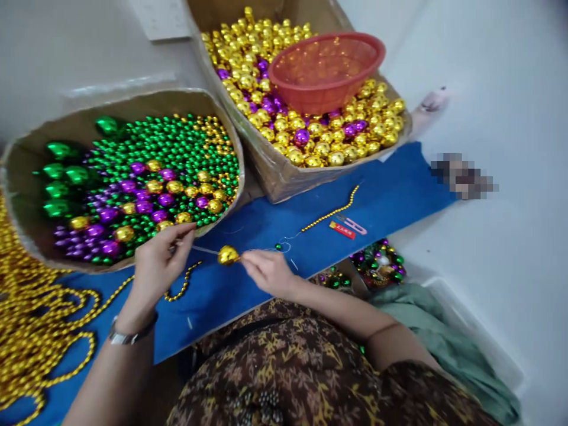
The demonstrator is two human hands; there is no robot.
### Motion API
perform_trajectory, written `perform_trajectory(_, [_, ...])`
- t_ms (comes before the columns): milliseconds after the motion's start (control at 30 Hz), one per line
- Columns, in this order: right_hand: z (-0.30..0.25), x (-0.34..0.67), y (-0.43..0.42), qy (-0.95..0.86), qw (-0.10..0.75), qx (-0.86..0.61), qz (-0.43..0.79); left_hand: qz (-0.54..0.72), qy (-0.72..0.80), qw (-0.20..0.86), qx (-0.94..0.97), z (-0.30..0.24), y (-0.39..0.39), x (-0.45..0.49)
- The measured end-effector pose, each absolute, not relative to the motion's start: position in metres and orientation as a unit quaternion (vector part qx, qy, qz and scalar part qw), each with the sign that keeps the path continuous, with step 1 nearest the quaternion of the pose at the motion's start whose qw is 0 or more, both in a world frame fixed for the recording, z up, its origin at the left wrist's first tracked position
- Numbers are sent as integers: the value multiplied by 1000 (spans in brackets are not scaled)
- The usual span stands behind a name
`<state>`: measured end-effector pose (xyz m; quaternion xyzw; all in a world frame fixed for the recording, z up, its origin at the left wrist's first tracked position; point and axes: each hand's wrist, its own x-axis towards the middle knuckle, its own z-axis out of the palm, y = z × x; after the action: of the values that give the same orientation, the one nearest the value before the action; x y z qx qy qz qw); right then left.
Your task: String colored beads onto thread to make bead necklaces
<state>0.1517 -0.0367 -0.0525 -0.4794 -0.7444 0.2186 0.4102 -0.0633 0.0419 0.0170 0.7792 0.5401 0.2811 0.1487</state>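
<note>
Left hand [160, 260] pinched a thread [205, 249], right hand [270, 272] one gold bead [228, 255] at its edge; two bead-filled cartons [284, 180] crowded the tabletop [213, 302], one holding one red basket [310, 97].

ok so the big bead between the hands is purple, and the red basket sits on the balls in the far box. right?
Wrong colour: the head view shows the big bead between the left hand and right hand is gold. The red basket does sit on the balls in the far box.
</note>
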Motion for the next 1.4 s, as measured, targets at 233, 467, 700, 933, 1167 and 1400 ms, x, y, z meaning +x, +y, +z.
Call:
perform_trajectory(233, [-69,127,-57,-802,373,-428,186,304,555,142,761,12,38,-79])
perform_trajectory(467, [-59,153,-49,-737,457,-438,235,282,496,145,808,13,39,-68])
perform_trajectory(700, [-64,163,-44,-746,463,-427,216,268,547,97,787,21,70,-93])
perform_trajectory(933, [-66,162,-38,-750,463,-430,196,199,711,3,675,39,174,-167])
perform_trajectory(1167, [-63,160,-28,-745,461,-439,198,176,738,25,651,26,218,-163])
perform_trajectory(1400, [-50,161,-23,-744,454,-450,195,339,691,138,623,42,177,-135])
